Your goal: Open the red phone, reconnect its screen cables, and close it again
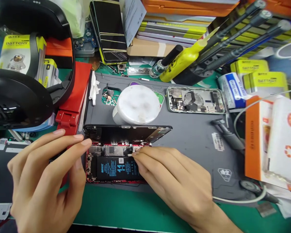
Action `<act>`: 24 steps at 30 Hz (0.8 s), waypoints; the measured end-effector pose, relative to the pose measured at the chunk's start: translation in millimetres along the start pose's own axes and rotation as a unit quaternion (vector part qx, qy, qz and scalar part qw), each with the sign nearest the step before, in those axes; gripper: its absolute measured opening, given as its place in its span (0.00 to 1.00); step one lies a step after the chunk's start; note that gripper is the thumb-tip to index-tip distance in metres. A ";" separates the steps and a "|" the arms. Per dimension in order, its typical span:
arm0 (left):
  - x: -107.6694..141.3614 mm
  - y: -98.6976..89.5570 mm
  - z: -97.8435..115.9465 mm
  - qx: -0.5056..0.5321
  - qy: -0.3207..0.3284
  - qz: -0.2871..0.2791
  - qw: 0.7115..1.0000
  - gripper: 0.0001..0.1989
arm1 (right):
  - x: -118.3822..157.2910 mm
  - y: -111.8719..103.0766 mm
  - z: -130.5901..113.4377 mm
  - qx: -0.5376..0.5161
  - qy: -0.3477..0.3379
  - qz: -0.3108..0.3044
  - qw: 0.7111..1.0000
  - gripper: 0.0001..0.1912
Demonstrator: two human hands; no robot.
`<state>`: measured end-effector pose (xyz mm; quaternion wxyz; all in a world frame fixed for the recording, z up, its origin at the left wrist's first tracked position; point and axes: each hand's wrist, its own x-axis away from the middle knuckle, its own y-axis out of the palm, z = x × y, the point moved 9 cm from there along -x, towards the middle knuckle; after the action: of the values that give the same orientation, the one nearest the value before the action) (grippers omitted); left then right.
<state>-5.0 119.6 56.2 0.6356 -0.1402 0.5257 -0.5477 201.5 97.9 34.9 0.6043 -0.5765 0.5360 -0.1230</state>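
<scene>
An opened red phone (92, 176) lies on the grey work mat, its black battery (121, 168) marked 11 facing up. The phone's screen (118, 134) is tilted up along the far edge and rests near a round white container. My right hand (177, 181) reaches into the phone from the right, thumb and fingertips pinched together by a small dark flex cable (128, 150) above the battery. What sits between those fingertips is too small to make out. My left hand (50, 178) hovers by the phone's left end, fingers apart and holding nothing.
The white container (138, 103) stands behind the screen. Farther right lies another opened phone (195, 100). A yellow bottle (184, 61) and dark screwdrivers (242, 29) stand at the back. A black headset-like object (16, 97) fills the left; an orange-white box (269, 142) sits right.
</scene>
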 end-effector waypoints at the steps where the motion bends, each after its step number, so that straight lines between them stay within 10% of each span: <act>1: -0.1 0.3 -0.7 -0.001 -0.003 -0.004 1.000 0.37 | 0.3 -0.2 0.1 -0.001 0.001 0.001 1.000 0.10; 12: 2.7 1.0 -11.1 -0.005 0.038 -0.030 0.999 0.36 | 0.2 0.7 2.5 -0.013 0.004 -0.024 1.000 0.10; 24: 14.1 9.4 -39.0 0.096 -0.061 -0.002 0.994 0.31 | 3.8 -6.7 1.2 0.049 0.015 -0.029 0.998 0.10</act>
<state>-34.1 126.6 25.9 0.6757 -0.1127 0.4307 -0.5875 207.1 93.6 38.2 0.6200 -0.5597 0.5214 -0.1748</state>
